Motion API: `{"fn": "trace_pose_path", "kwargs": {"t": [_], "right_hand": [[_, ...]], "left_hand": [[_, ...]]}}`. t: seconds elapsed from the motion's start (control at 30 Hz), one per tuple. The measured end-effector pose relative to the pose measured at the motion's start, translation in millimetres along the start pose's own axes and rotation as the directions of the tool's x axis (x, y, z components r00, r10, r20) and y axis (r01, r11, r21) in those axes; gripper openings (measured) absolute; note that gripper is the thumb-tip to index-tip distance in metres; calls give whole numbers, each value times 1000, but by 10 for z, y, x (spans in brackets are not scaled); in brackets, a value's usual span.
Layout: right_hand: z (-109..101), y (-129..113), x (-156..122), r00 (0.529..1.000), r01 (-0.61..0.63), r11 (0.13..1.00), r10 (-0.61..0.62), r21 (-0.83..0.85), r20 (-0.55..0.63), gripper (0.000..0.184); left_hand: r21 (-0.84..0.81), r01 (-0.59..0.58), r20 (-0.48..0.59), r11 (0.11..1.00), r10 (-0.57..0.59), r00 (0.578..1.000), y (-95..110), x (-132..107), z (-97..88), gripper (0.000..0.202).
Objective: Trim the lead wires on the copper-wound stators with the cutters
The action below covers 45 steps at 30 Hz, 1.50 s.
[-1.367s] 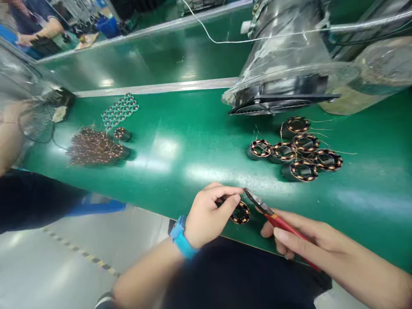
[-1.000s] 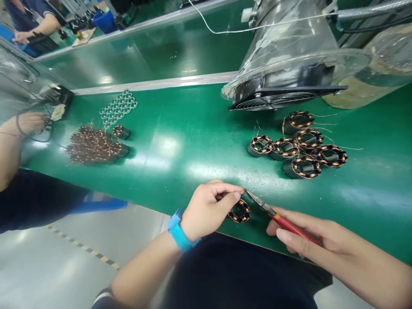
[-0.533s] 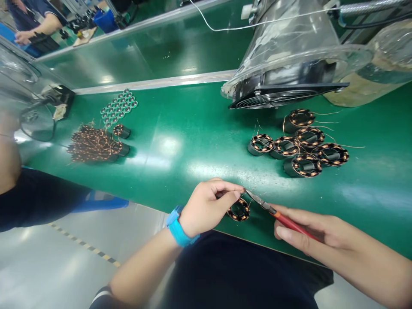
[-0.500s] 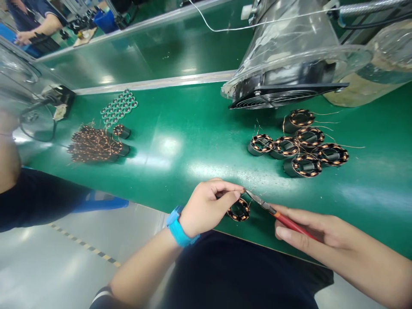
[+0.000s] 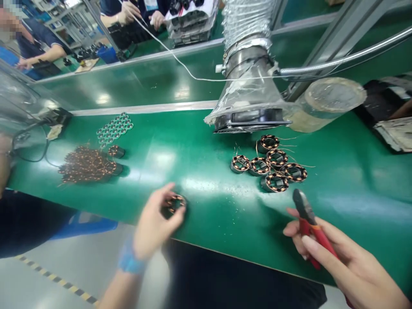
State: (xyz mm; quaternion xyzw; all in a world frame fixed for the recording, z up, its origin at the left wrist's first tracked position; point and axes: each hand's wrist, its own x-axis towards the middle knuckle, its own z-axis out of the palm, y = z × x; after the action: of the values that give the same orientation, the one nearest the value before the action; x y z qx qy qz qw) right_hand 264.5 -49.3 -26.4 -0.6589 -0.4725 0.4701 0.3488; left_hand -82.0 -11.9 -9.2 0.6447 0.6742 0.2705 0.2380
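Copper coil ring (image 5: 176, 203) sat at the front edge of the green bench (image 5: 206, 193), pinched in a narrow grip by the left hand (image 5: 157, 223); blur hid any bench contact. Right hand (image 5: 352, 274) wrapped its fingers (image 5: 322, 253) around red-handled side cutters (image 5: 313, 229), well apart from the ring. Six more coil rings (image 5: 259, 166) lay grouped beneath a caged fan (image 5: 249, 122).

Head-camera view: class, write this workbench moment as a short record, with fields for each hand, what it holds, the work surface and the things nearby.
Left hand: grips a black stator ring wound with copper wire
Right hand: holds red-handled side cutters
Surface: green conveyor belt
Nearby: six copper-wound black stators; black fan guard; heap of copper-wire coils
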Motion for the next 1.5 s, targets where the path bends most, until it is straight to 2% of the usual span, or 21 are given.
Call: {"fn": "trace_pose_path", "kwargs": {"t": [0.03, 0.07, 0.1, 0.13, 0.17, 0.2, 0.23, 0.27, 0.33, 0.43, 0.53, 0.6, 0.7, 0.8, 0.87, 0.97, 1.07, 1.13, 1.23, 1.37, 1.5], "right_hand": [[-20, 59, -9, 1000, -1, 995, 1, 96, 0, 43], [-33, 103, -11, 1000, -5, 981, 2, 192, 17, 42], [-39, 129, -7, 1000, -12, 963, 6, 270, 25, 41], [-40, 138, 1, 999, -34, 946, 24, 322, 33, 41], [-36, 130, 11, 998, -60, 935, 45, 350, 51, 41], [-31, 112, 22, 995, -89, 929, 66, 359, 75, 40], [-26, 89, 31, 992, -111, 929, 83, 353, 92, 39], [-22, 67, 39, 989, -129, 932, 98, 340, 107, 38], [-19, 42, 47, 986, -148, 933, 114, 327, 121, 37], [-34, 60, 47, 987, -151, 908, 116, 391, 113, 37], [-55, 66, 34, 984, -167, 883, 120, 439, 131, 36], [-47, 17, 26, 981, -177, 893, 126, 415, 146, 36], [35, -131, 37, 978, -181, 916, 130, 359, 163, 42], [190, -276, 76, 958, -209, 921, 127, 328, 255, 45], [283, -331, 103, 947, -191, 942, 104, 274, 303, 48], [321, -367, 117, 958, -93, 989, 57, 117, 283, 54], [240, -390, 100, 961, -60, 996, 76, -67, 265, 61], [173, -390, 83, 953, -65, 986, 107, -154, 282, 65], [125, -350, 60, 926, -62, 972, 140, -226, 351, 68], [147, -268, 36, 867, -4, 958, 146, -287, 477, 60], [146, -200, 17, 839, 33, 945, 150, -325, 523, 57]], "left_hand": [[96, 29, -158, 995, -14, 987, -61, 67, -99, 61], [183, 52, -311, 982, 8, 950, -74, 144, -167, 71], [232, 55, -419, 971, 48, 907, -34, 226, -192, 74], [241, 26, -463, 970, 91, 882, 57, 312, -166, 69], [207, -35, -432, 978, 124, 893, 188, 403, -89, 54], [150, -105, -317, 983, 148, 937, 343, 502, 33, 40], [97, -142, -147, 985, 155, 977, 503, 611, 185, 36], [57, -161, 20, 985, 160, 987, 652, 729, 352, 40], [0, -176, 274, 984, 169, 947, 862, 972, 652, 54], [-68, -253, 405, 965, 258, 877, 919, 1212, 846, 52], [-127, -271, 448, 954, 299, 842, 777, 1144, 728, 40], [-162, -240, 508, 957, 289, 811, 660, 950, 576, 45], [-221, -181, 612, 958, 281, 740, 537, 603, 382, 54], [-253, -141, 674, 957, 279, 684, 525, 379, 299, 53], [-228, -136, 697, 964, 259, 669, 580, 330, 308, 56], [-144, -123, 685, 982, 188, 704, 719, 337, 397, 55], [-115, -40, 603, 993, 102, 791, 841, 344, 522, 29], [-160, 63, 563, 985, 38, 826, 879, 329, 584, 16], [-228, 173, 537, 958, -24, 843, 881, 299, 615, 14], [-260, 179, 495, 949, -29, 868, 861, 280, 603, 15], [-277, 177, 481, 945, -24, 876, 858, 270, 613, 16]]}}
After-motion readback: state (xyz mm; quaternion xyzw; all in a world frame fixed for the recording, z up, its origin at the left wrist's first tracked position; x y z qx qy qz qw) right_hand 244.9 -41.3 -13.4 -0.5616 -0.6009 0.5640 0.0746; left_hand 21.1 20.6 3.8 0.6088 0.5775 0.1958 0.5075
